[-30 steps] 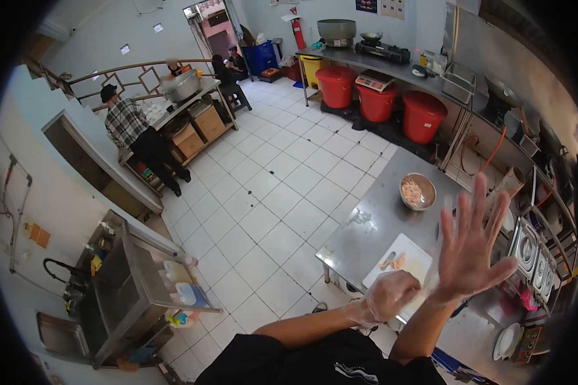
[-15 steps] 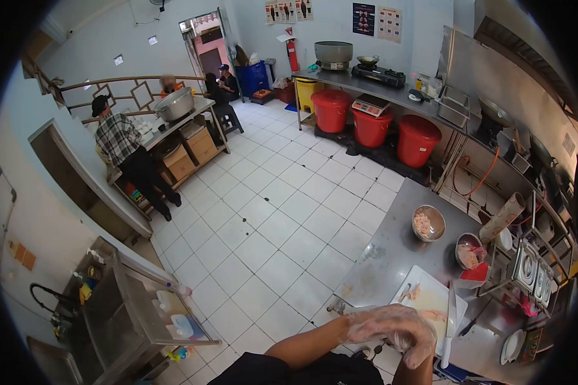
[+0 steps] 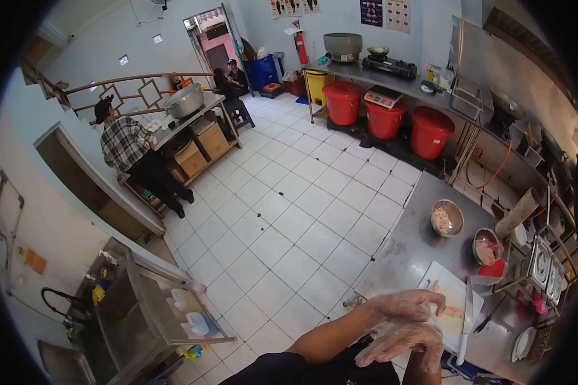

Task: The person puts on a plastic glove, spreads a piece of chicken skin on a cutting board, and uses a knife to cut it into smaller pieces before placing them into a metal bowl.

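My left hand (image 3: pixel 410 307) and my right hand (image 3: pixel 401 342) wear clear plastic gloves and meet in front of my body, left above right. The left hand's fingers reach rightward, loosely bent at the tips. My right hand's fingers stretch out to the left. I see nothing held in either. Just beyond them lies a white cutting board (image 3: pixel 437 273) with pale raw meat (image 3: pixel 453 312) on it, partly hidden by the hands. A knife (image 3: pixel 467 314) rests along the board's right side.
On the steel table (image 3: pixel 398 256) stand a bowl of cut meat (image 3: pixel 447 218) and another bowl with meat and plastic (image 3: pixel 487 247). A rack with lidded steel pans (image 3: pixel 546 263) is at right. A sink (image 3: pixel 119 308) stands left. A person in a checked shirt (image 3: pixel 125 144) works at a far counter.
My hands have separated somewhat: the right hand now shows with its fingers stretched leftward below the left one. The whole view has shifted slightly. Board, knife and bowls keep their places.
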The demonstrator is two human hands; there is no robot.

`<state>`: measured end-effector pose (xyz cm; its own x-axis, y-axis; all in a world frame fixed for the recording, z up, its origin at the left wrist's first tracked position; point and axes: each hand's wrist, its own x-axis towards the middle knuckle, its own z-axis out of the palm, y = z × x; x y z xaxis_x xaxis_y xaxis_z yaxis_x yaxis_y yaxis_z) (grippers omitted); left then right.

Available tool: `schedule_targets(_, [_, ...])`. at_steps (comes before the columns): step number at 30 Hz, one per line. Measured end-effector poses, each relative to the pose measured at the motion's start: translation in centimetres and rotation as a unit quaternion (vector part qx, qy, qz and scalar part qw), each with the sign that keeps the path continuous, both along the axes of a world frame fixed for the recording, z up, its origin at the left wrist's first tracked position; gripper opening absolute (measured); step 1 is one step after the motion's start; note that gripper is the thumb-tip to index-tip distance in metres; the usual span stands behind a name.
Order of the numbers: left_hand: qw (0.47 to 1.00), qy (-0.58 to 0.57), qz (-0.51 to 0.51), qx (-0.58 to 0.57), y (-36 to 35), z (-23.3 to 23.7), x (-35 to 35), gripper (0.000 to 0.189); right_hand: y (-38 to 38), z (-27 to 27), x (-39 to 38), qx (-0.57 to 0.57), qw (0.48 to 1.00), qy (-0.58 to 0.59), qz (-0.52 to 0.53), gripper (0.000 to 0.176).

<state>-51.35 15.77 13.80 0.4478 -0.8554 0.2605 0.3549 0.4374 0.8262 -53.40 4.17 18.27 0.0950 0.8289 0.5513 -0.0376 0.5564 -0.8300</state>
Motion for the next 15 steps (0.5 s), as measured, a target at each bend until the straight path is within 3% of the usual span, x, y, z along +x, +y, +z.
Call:
schedule_targets(2, [1.0,0.018,-0.009,-0.021,-1.2,1.0,0.0,0.045,-0.1,-0.3,0.0,0.011,1.0,-0.006,0.008,0.095])
schedule_targets(5, [0.998,0.059,-0.005,-0.016,-3.8,-1.8,0.4,0.049,-0.3,-0.5,0.0,0.061,0.998,-0.018,0.029,0.094])
schedule_targets(8, [0.98,0.165,-0.107,-0.039,-4.9,-2.1,0.5,0.045,-0.7,-1.4,0.1,0.107,0.991,0.006,0.077,0.094])
schedule_targets(9, [0.968,0.195,-0.152,-0.037,-6.5,-4.2,-0.1,0.045,-1.3,-1.7,-0.3,0.101,0.99,0.039,0.089,0.094])
schedule_targets(13, [0.922,0.31,-0.23,-0.035,-11.8,-9.0,-2.2,0.041,-7.0,-1.2,-2.5,-0.108,0.973,0.202,0.014,0.083])
schedule_targets(15, [0.955,0.232,-0.17,0.075,-12.9,-12.9,-3.4,0.036,-10.3,-1.9,-3.4,-0.219,0.943,0.214,-0.126,0.071])
